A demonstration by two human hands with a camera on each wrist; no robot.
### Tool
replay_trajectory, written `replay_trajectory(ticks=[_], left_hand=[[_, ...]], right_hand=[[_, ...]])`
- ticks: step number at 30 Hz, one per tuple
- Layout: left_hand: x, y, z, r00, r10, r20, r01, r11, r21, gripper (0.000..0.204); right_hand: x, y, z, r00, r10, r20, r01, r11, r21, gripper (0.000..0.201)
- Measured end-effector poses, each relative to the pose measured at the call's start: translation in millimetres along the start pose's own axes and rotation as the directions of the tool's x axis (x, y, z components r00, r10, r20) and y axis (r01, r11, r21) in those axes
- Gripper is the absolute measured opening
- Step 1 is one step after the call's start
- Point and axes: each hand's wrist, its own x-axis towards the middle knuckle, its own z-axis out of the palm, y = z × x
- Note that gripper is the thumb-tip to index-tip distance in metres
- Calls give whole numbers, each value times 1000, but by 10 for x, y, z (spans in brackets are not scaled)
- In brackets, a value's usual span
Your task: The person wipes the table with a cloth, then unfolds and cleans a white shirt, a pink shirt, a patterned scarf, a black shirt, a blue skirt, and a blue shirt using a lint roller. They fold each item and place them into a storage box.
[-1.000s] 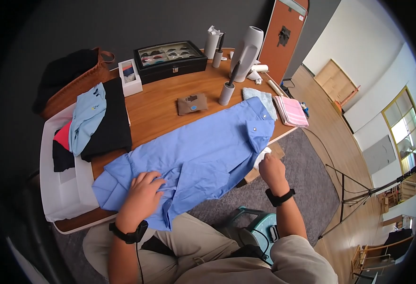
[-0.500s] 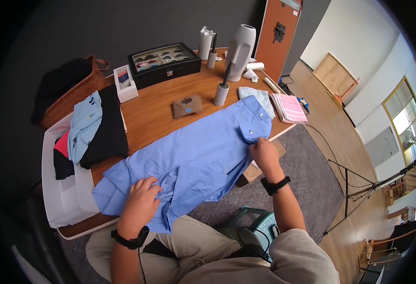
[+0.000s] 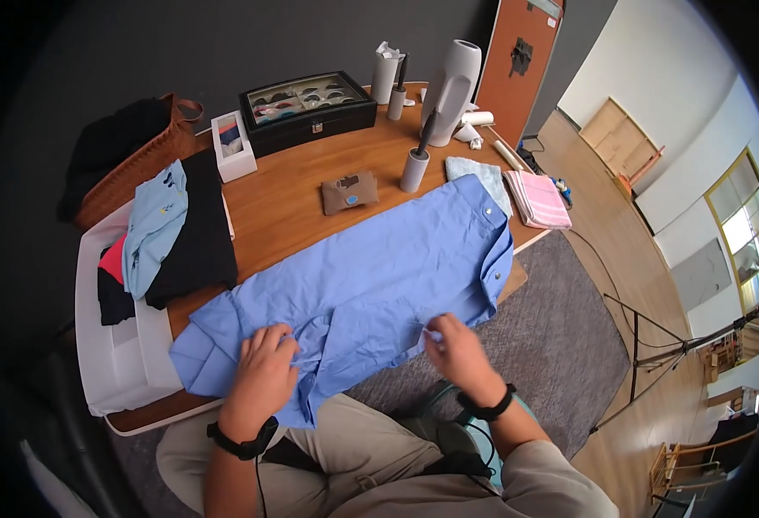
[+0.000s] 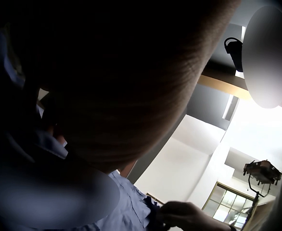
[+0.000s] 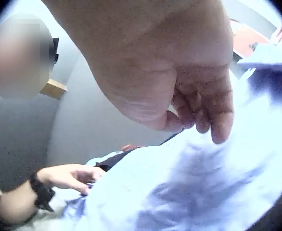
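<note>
A blue button-up shirt (image 3: 362, 268) lies folded lengthwise over the front of the wooden table, its near edge hanging toward the person's lap. My left hand (image 3: 263, 367) rests on the shirt's left part, fingers slightly bent over bunched fabric. At the near edge, right of the middle, my right hand (image 3: 457, 350) pinches a bit of the cloth between thumb and fingers. In the right wrist view the fingertips (image 5: 220, 134) meet the shirt (image 5: 194, 178). Two metallic buttons show on the strip at the shirt's right end. The left wrist view is mostly dark.
A white bin (image 3: 99, 345) with clothes stands left, beside black folded cloth (image 3: 202, 233). Behind are a glasses case (image 3: 310, 112), a brown pouch (image 3: 349, 194), a lint roller (image 3: 414, 168) and a white vase-like object (image 3: 453, 95). Pink towel (image 3: 539, 200) lies right.
My right hand has moved from the shirt's right end down and left to its near edge. The buttoned flap there now hangs straighter. My left hand stays on the shirt.
</note>
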Motion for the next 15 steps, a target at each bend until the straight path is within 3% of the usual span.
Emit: replay_trajectory(ticks=[1,2,3,5,6,7,8,10,11,12,13,15], left_hand=[[5,5,5,1000,-5,-8,5,1000,2,28],[10,17,-3,1000,-5,-6,5,1000,5,28],[12,31,-21,1000,-8,0,8,1000,2,29],[3,29,-42,1000,-12,3,12,1000,2,29],[-5,18,-34,1000,-13,5,13,1000,-5,30],[-6,5,-24,1000,-13,4,13,1000,-14,30],[-7,-9,-15,1000,-12,1,12,1000,-17,30],[-9,-35,9,1000,-2,-12,2,1000,-23,31],[-10,-41,20,1000,0,-13,-1,1000,-29,31],[-9,-45,20,1000,-4,-11,4,999,-34,31],[2,-43,13,1000,-7,-10,7,999,-37,31],[2,-13,-11,1000,1,-12,-2,1000,-31,31]], right_hand=[[126,-254,32,986,-122,-111,131,988,79,31],[268,-427,53,986,-120,-112,130,988,82,31],[413,-568,69,956,-254,-146,265,962,59,31],[451,-630,93,905,-385,-180,397,917,32,31],[380,-597,97,965,-264,-6,256,930,266,32],[342,-539,86,966,-170,193,66,889,454,33],[345,-453,50,966,-172,193,68,890,450,33],[390,-193,-59,991,42,127,-92,902,422,30],[479,17,-89,999,45,11,-46,957,288,30],[566,106,-224,992,120,-34,-113,979,171,34],[608,411,-211,971,-92,-221,78,994,-73,42],[579,953,-233,962,7,-274,-81,962,-260,52]])
